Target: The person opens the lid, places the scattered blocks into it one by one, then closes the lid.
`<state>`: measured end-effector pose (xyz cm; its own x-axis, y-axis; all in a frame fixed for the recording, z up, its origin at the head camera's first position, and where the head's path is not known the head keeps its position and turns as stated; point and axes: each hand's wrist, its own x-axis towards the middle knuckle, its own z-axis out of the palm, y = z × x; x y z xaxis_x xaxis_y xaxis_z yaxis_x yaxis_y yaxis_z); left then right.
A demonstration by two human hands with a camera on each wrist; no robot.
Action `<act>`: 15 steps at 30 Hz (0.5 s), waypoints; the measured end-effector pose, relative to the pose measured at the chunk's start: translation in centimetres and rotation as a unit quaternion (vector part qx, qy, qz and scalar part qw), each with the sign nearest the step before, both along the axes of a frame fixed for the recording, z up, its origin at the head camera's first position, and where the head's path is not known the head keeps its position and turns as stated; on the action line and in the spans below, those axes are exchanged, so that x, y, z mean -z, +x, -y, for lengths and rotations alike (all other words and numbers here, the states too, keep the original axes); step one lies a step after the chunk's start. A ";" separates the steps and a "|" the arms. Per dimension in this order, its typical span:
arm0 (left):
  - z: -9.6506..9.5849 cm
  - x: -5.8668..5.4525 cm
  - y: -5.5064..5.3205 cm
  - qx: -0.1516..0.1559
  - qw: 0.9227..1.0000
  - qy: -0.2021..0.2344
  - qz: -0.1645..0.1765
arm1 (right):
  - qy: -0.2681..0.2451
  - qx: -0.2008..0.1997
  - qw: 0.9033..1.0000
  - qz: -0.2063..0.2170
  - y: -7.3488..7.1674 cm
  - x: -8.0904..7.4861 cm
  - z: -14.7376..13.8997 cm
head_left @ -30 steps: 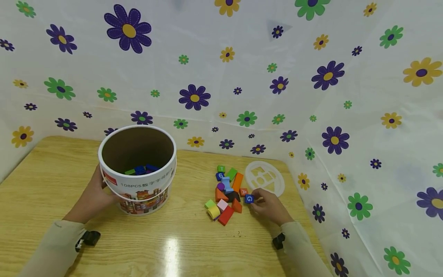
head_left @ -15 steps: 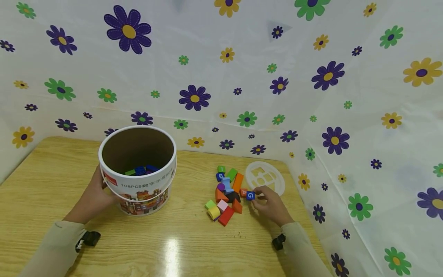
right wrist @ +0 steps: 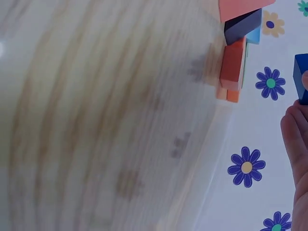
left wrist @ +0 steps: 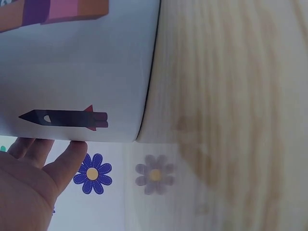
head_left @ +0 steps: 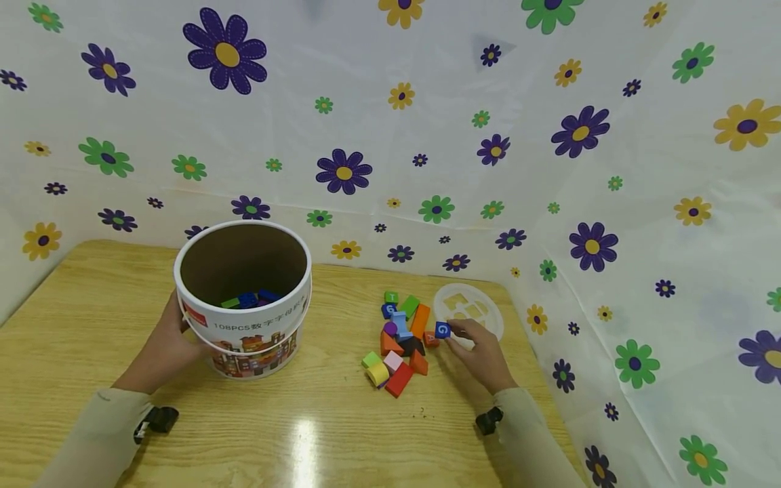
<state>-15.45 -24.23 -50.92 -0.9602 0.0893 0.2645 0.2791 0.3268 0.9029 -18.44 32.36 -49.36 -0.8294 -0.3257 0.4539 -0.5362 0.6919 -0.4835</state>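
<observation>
My left hand (head_left: 173, 342) holds the left side of a white plastic bucket (head_left: 259, 322), which stands on the table. In the left wrist view, its fingers (left wrist: 65, 161) reach behind the bucket's wall. Blue and green blocks (head_left: 247, 300) lie inside. On the right, my right hand (head_left: 482, 352) pinches a small blue cube (head_left: 443, 330) marked G between thumb and fingers. Just beside that cube is an orange cube (head_left: 430, 339) marked A, at the right edge of a block group. An orange rectangular block (head_left: 419, 320) and a red block (head_left: 399, 380) belong to this group.
A white plastic disc (head_left: 448, 298) with cut-out shapes lies behind my right hand. The bucket's thin handle (head_left: 247, 353) hangs across its front. Flower-patterned sheeting (head_left: 366, 129) stands along the back and right of the wooden table (head_left: 293, 413).
My right hand has shifted away from me with the blue cube, which passes from in front of the orange A cube to its far right side. The left hand and bucket stay put.
</observation>
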 end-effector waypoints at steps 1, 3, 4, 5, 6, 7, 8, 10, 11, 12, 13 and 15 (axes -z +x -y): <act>0.0 0.0 0.0 -0.001 1.000 0.000 0.001 | 0.001 0.005 1.000 -0.001 0.0 -0.1 0.1; 0.0 0.1 0.0 -0.002 1.000 -0.002 0.002 | 0.004 0.015 1.000 -0.002 0.0 -0.3 0.5; 0.0 0.1 0.1 -0.003 1.000 -0.003 0.004 | 0.005 0.019 1.000 -0.003 -0.1 -0.4 0.6; 0.0 0.1 0.1 -0.004 1.000 -0.004 0.004 | 0.005 0.023 1.000 -0.002 -0.2 -0.4 0.8; 0.0 0.1 0.1 -0.003 1.000 -0.004 0.004 | 0.004 0.025 1.000 -0.003 -0.2 -0.5 0.9; 0.0 0.1 0.1 -0.002 1.000 -0.004 0.003 | 0.005 0.027 1.000 -0.004 -0.3 -0.5 1.1; 0.0 0.0 0.1 -0.001 1.000 -0.003 0.003 | 0.005 0.026 1.000 -0.006 -0.4 -0.6 1.2; -0.1 0.0 0.1 0.001 1.000 -0.004 0.004 | 0.004 0.022 1.000 -0.011 -0.6 -0.6 1.5; -0.1 0.0 0.1 0.002 1.000 -0.003 0.005 | 0.003 0.019 1.000 -0.014 -0.6 -0.6 1.7; -0.1 0.0 0.2 0.003 1.000 -0.003 0.007 | 0.003 0.017 1.000 -0.018 -0.7 -0.7 1.8; -0.1 -0.1 0.2 0.003 1.000 -0.004 0.008 | 0.004 0.017 1.000 -0.020 -0.8 -0.8 2.0; -0.2 -0.1 0.3 0.004 1.000 -0.006 0.008 | 0.001 0.015 1.000 -0.021 -1.0 -1.0 2.4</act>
